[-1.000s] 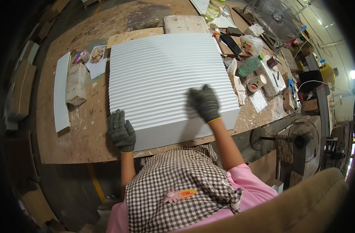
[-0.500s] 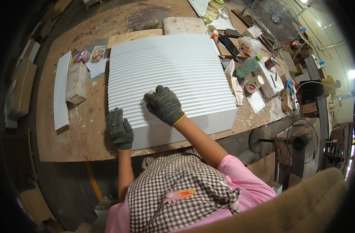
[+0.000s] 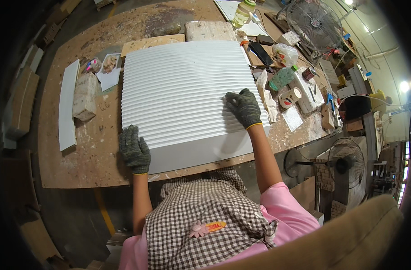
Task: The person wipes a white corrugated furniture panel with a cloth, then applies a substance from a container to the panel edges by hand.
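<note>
A large white panel (image 3: 187, 85) with a ribbed top and a smooth front strip lies on the worktable. At its front left corner rests my left hand (image 3: 135, 150) in a dark grey knitted glove, open, fingers stretched along the edge. Over the right part of the ribs is my right hand (image 3: 244, 108), gloved the same way. Its fingers are curled closed against the ridges; what they hold, if anything, is hidden beneath them.
Left of the panel are a long white board (image 3: 69, 105) and a wrapped block (image 3: 85, 96). On the right stand a green bottle (image 3: 282, 78), a paper cup (image 3: 290, 97), a can (image 3: 309, 73) and a dark phone (image 3: 261, 53). A large fan (image 3: 315, 23) is at the far right.
My right hand has slid to the right across the ribs, from the middle of the panel toward its right side. My left hand stays at the front left corner.
</note>
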{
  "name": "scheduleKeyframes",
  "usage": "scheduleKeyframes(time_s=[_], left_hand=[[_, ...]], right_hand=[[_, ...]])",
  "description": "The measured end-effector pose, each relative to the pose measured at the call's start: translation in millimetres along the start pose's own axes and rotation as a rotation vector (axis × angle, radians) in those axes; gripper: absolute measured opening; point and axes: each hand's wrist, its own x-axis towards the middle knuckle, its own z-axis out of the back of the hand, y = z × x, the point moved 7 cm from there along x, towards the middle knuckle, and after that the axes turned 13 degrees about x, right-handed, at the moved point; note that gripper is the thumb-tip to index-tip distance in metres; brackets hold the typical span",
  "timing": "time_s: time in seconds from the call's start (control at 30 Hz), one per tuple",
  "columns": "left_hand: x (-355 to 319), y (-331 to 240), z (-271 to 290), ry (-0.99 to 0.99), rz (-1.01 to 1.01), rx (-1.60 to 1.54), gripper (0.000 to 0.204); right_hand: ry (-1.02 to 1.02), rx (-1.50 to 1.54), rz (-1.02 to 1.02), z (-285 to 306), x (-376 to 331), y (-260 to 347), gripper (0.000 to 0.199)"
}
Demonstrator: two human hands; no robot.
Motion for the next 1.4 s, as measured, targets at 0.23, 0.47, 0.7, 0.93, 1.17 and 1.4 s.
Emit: scheduleKeyframes(time_s=[0.23,0.47,0.7,0.93,1.17,1.4], left_hand=[[-1.4,0.5,0.6,0.001,0.010,-0.005,0.037],[-1.0,0.7,-1.1,0.016,0.015,-0.013,0.037],[-2.0,0.4,0.1,-0.010,0.014,-0.003,0.037],[-1.2,-0.1,-1.4,0.009,0.014,-0.024,0.038],[-0.6,-0.5,5.0,0.014,0.011,0.007,0.038],[0.5,-4.6,2.2,0.000,0.000,0.008,0.038]], right_hand=[[-0.106,-0.057,-0.374,45.5,-3.6,-81.4,0.031],[-0.203,-0.065,-0.045,31.5,-5.6,-62.9,0.023],[-0.300,-0.092,-0.151,40.3,-8.7,-70.1,0.026],[0.063,0.212,0.058,-45.5,6.3,63.8,0.029],[-0.197,0.025,-0.184,48.9,-9.8,-99.1,0.029],[-0.224,0.321,-0.065,12.1,-30.8,-31.7,0.028]])
